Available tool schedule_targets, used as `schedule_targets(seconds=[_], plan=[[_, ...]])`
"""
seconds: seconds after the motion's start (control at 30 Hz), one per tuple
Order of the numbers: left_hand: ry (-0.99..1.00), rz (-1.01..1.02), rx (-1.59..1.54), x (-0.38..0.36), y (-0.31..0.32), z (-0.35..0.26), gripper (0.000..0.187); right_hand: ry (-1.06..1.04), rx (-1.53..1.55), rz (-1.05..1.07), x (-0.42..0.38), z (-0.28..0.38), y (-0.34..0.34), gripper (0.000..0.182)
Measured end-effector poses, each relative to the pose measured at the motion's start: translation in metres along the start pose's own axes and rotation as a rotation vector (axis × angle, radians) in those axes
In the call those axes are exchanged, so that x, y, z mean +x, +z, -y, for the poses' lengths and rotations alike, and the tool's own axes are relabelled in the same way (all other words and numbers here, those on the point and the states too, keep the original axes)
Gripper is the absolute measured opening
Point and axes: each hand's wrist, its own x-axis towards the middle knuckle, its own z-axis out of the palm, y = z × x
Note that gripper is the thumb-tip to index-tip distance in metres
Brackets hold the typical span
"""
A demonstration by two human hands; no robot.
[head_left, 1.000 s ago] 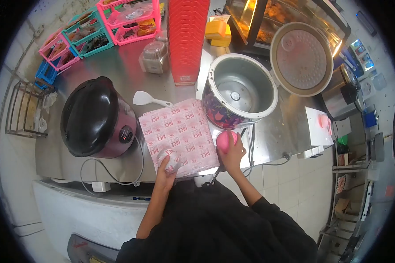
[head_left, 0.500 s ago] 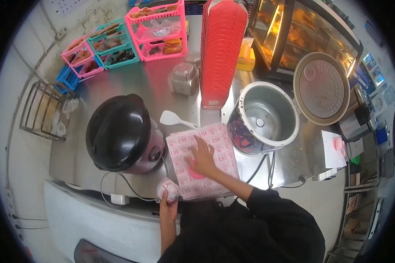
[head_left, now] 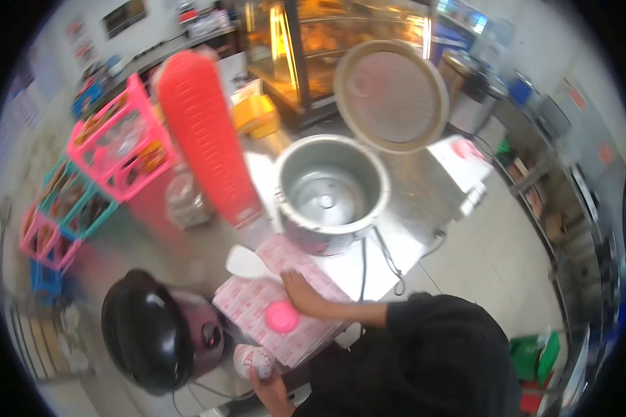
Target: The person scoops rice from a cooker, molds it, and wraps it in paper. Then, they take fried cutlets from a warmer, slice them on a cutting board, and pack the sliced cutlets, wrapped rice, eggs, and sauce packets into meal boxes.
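Note:
My left hand (head_left: 273, 390) is closed round a paper-wrapped rice ball (head_left: 252, 361), white with red print, at the front edge of the table. My right hand (head_left: 303, 295) has its fingers closed on the handle of a white rice paddle (head_left: 249, 264), whose blade points left over the paper. Below it is a stack of pink printed wrapping paper (head_left: 240, 306). A small bright pink cup (head_left: 282, 317) sits on the sheets, between my two hands.
A rice cooker (head_left: 142, 333) with a black lid stands left. An uncovered cooker pot (head_left: 334, 187) with its round lid (head_left: 393, 97) is ahead. Tall red stacked trays (head_left: 205, 132), pink baskets (head_left: 122, 139) and a lit food warmer (head_left: 341, 42) are behind. Cords (head_left: 389, 257) hang at right.
My right hand has gone from the paper to the paddle and taken hold of it. The pink cup is now uncovered. My view has swung to the right; the left hand keeps the wrapped ball.

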Motion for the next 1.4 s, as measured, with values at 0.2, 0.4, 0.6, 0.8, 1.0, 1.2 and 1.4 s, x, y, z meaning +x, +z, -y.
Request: schedule_targets(seconds=[0.2, 0.4, 0.6, 0.8, 1.0, 1.2, 1.4], plan=[[-0.043, 0.433, 0.362, -0.003, 0.046, 0.043, 0.051, 0.180, -0.088, 0.064, -0.115, -0.010, -0.066, 0.048], [-0.394, 0.767, 0.743, -0.082, 0.127, 0.200, 0.049, 0.417, 1.207, 0.153, -0.198, -0.084, -0.212, 0.051], [-0.579, 1.187, 1.123, -0.213, 0.188, 0.433, 0.054, 0.722, 1.377, -0.617, -0.339, -0.165, -0.365, 0.063], [-0.718, 1.289, 1.272, -0.310, 0.220, 0.593, 0.060, 0.671, 1.185, -0.906, -0.426, -0.246, -0.480, 0.049], [-0.668, 1.336, 1.337, -0.350, 0.266, 0.760, 0.061, 0.795, 1.134, -0.903, -0.453, -0.378, -0.593, 0.052], [-0.730, 1.459, 1.296, -0.408, 0.332, 0.993, 0.055, 0.775, 0.957, -1.031, -0.500, -0.554, -0.749, 0.055], [-0.338, 2.006, 1.472, -0.499, 0.408, 1.232, 0.051, 0.826, 1.014, -1.374, -0.548, -0.690, -0.931, 0.048]])
